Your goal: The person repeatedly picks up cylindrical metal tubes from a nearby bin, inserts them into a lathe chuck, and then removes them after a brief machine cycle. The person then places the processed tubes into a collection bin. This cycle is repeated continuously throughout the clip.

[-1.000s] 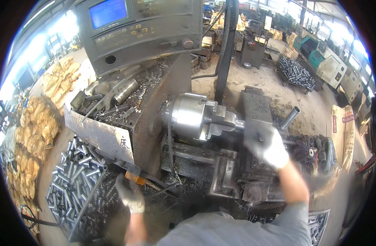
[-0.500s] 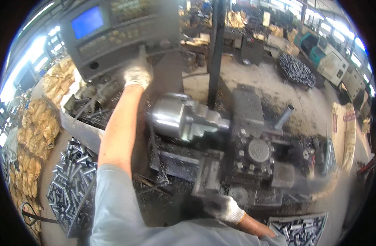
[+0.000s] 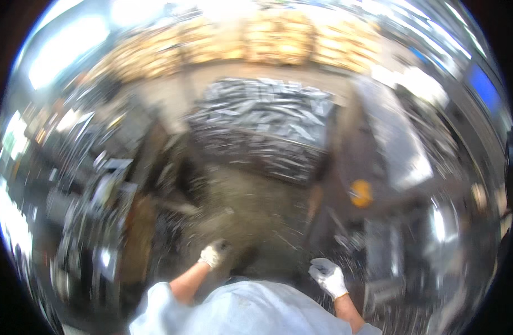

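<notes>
My left hand (image 3: 214, 253), in a whitish work glove, hangs low in front of my body; its fingers are smeared by motion. My right hand (image 3: 327, 276), in a white glove with grey on the fingers, is held low on the right. Its fingers look loosely bent and apart, with nothing visible in them. Both hands are above a dark, littered floor (image 3: 240, 206). Ahead of them stands a dark metal bin (image 3: 256, 146) heaped with grey metal tubes (image 3: 262, 103), out of reach of either hand.
Stacked tan sacks (image 3: 279, 36) line the back. To the right are a pale slanted tray wall (image 3: 393, 134), an orange round thing (image 3: 361, 193) and a machine with a blue screen (image 3: 483, 86). Blurred machinery (image 3: 89, 218) crowds the left.
My view has swung left, away from the lathe with its chuck and control panel. My left hand has come down from the panel; my right hand has left the lathe's front.
</notes>
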Tool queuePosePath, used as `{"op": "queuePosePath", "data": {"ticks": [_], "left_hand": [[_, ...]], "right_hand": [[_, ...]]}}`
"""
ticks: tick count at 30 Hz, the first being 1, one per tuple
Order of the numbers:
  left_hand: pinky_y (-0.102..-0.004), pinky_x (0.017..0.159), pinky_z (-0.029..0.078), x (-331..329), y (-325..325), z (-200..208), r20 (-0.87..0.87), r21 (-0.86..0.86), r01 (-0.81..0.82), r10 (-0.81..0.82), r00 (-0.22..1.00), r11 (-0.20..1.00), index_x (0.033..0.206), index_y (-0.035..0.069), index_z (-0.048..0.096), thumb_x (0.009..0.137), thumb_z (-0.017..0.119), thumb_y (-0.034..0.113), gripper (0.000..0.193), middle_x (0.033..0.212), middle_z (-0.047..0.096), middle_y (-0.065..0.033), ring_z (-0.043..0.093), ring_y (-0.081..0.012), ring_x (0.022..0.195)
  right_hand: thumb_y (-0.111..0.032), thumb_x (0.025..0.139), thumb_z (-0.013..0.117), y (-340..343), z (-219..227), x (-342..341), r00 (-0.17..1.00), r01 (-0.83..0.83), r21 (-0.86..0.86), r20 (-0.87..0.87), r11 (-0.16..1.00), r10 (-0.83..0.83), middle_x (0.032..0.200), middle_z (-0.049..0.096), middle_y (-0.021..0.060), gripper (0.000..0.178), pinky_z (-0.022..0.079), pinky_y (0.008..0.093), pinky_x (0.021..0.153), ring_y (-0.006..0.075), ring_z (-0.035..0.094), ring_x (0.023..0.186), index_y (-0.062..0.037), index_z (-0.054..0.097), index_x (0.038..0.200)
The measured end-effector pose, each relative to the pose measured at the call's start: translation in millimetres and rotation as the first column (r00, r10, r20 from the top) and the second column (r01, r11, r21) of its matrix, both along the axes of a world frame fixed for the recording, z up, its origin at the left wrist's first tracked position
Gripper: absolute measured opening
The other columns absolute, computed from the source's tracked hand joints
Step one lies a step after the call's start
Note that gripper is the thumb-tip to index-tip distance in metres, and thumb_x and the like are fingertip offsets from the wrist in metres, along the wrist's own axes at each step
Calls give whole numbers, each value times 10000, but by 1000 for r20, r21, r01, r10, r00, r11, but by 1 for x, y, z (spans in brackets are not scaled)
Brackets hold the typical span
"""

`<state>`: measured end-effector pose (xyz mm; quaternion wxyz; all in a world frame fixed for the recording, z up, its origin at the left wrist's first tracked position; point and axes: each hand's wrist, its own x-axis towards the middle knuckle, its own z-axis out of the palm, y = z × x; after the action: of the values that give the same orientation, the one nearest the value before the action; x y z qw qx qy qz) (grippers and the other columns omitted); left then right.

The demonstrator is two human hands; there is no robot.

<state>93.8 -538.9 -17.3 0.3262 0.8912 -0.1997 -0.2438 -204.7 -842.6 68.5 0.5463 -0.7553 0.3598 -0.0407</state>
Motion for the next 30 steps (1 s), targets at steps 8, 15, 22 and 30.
{"op": "queuePosePath", "data": {"ticks": [8,15,22,30], "left_hand": [[-391,755,559,-59,430,-26,-101,-518,-848,992,-70,-112,1122,-17,740,1002,655,336,383,969,749,-94,683,-242,805],[-476,903,588,-229,535,-15,-202,-527,-133,276,-940,-839,1321,-44,621,1106,495,464,566,1296,695,-274,721,-401,1098],[-487,1107,462,-282,559,-33,348,-436,-430,292,-891,-791,1410,-58,591,1141,424,416,570,1406,640,-299,623,-452,1276],[-476,823,559,-292,580,-16,9,-293,-252,260,-965,-922,1260,-15,642,1092,494,493,555,1098,711,-211,699,-333,923]], "right_hand": [[-311,893,794,200,-9,297,545,-813,-270,-41,516,838,1089,797,186,437,603,373,891,277,787,992,-53,743,1243],[-299,902,795,369,70,423,-100,-933,-343,-40,-108,994,1074,791,163,445,604,376,921,293,779,994,-65,732,1276],[-221,890,806,491,120,537,-442,-836,-429,154,-343,884,1055,784,138,379,622,381,854,268,786,942,-90,755,1242],[-176,884,801,622,196,647,-745,-587,-647,197,-487,637,1088,770,166,340,615,415,876,351,763,1004,-62,745,1200]]}}
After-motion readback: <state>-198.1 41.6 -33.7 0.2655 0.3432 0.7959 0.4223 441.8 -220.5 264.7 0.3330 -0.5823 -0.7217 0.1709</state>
